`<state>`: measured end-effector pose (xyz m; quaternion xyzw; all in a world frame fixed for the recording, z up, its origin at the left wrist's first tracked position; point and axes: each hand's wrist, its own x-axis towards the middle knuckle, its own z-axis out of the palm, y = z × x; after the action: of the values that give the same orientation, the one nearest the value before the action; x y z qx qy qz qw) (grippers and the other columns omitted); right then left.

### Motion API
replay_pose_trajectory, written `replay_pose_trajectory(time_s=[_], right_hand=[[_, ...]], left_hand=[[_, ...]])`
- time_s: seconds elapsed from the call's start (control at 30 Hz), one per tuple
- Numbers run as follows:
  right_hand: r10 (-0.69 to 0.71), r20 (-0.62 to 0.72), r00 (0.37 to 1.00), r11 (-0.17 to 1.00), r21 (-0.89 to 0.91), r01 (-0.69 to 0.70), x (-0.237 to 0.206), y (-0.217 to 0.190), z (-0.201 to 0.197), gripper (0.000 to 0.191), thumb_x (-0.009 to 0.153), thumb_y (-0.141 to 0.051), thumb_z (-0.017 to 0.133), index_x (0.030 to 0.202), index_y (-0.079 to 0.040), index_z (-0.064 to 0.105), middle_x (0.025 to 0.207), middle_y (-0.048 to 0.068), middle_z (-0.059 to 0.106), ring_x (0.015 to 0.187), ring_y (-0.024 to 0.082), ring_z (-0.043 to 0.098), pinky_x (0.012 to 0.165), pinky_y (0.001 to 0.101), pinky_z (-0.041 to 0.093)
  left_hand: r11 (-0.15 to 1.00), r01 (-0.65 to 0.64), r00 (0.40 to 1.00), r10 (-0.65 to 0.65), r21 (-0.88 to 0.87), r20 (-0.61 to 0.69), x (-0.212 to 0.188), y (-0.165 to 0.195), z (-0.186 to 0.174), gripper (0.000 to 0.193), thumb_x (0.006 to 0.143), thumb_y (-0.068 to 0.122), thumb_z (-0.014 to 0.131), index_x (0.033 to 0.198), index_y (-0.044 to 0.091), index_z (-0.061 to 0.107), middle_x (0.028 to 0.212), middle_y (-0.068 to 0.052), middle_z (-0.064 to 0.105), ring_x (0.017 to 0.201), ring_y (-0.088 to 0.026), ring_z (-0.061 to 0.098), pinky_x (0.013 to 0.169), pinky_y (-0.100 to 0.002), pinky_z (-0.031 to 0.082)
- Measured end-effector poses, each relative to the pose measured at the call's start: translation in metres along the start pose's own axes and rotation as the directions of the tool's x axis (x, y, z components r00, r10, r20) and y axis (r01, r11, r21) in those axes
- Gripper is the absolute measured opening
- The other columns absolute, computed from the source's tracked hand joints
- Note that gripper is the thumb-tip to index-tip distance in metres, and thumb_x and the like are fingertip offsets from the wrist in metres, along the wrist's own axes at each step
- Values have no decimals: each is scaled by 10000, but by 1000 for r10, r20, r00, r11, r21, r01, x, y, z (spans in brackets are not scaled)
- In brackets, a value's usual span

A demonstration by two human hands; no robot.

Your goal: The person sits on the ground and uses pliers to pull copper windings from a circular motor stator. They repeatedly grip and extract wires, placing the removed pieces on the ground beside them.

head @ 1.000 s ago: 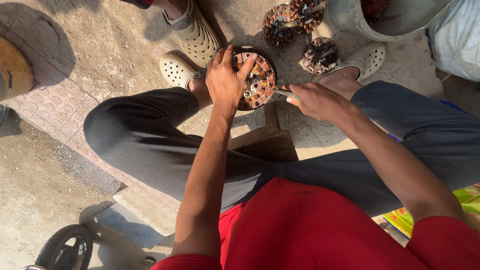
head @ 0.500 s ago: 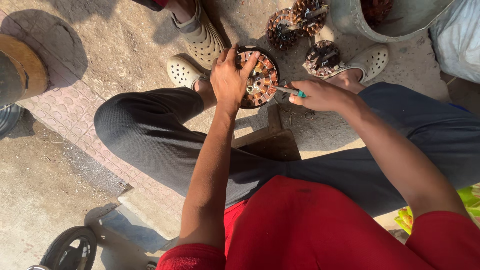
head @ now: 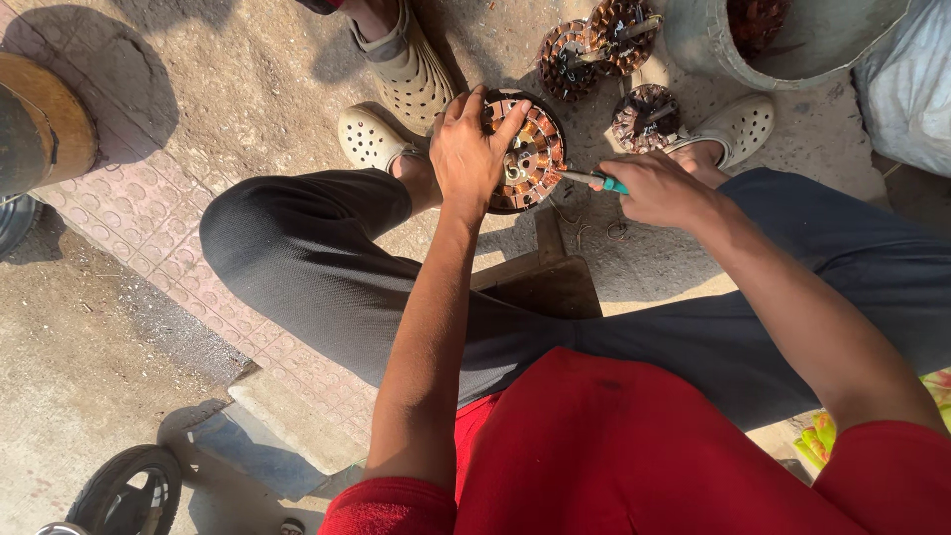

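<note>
A round motor stator with copper windings [head: 530, 151] stands on the ground between my feet. My left hand [head: 468, 149] rests on its left side and grips its rim, fingers spread over the top. In my right hand [head: 656, 188] is a screwdriver with a green handle [head: 591, 179], its metal tip pointing left into the stator's centre. My knees in dark trousers frame the spot, and my red shirt fills the bottom of the view.
Several more copper-wound stators [head: 642, 114] lie beyond on the ground. A grey metal tub [head: 713, 50] stands at top right beside a white sack [head: 906, 89]. Another person's foot in a beige clog [head: 408, 64] is at top centre. A small wheel [head: 129, 490] shows bottom left.
The view has shifted, so the stator and hands sit a little lower and to the right. My right hand has brought the screwdriver tip closer into the stator's centre.
</note>
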<state>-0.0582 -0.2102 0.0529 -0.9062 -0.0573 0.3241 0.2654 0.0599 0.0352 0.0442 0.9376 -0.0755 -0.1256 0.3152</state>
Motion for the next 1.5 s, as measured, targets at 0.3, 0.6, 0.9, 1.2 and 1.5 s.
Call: replay_pose_trajectory(time_s=[0.3,0.6,0.9,1.2,1.5], right_hand=[[-11,77,997,998,56,6,1,0,2,299,746,86,538,1043,81,565,952,220,646,887,375,679,845,526,511],[75,205,976,997,-12,-74,11,9,-4,212,788,85,520,990,22,517,869,191,594,813,345,663,806,501,511],[-114,94,989,993,34,112,27,24,-9,489,724,101,514,1210,52,529,1110,240,646,1102,392,645,944,462,500],[-134,1,991,970,-203,132,45,35,-9,350,802,73,594,1133,-41,581,1044,166,682,1032,374,663,872,483,515],[-69,143,987,997,-19,73,49,42,-5,415,805,99,526,1210,25,578,1079,202,694,1031,322,712,873,414,549]], left_hand=[[999,-34,999,34,14,-20,2,4,-2,737,899,651,657,1252,6,709,1229,-203,712,1122,-402,655,970,-486,522],[1000,-25,999,25,6,-27,2,0,0,717,893,636,660,1246,15,715,1208,-214,711,1106,-416,656,950,-494,520],[999,4,999,-6,-47,-35,13,17,-21,681,869,599,688,1238,27,712,1176,-214,709,1073,-414,664,925,-486,523],[1000,6,1000,-7,-10,-20,16,13,-19,676,860,597,690,1234,34,714,1205,-205,704,1066,-425,657,920,-498,515],[999,17,1000,-17,-31,-13,15,12,-22,685,864,617,668,1227,37,722,1148,-200,723,1077,-401,664,937,-483,521]])
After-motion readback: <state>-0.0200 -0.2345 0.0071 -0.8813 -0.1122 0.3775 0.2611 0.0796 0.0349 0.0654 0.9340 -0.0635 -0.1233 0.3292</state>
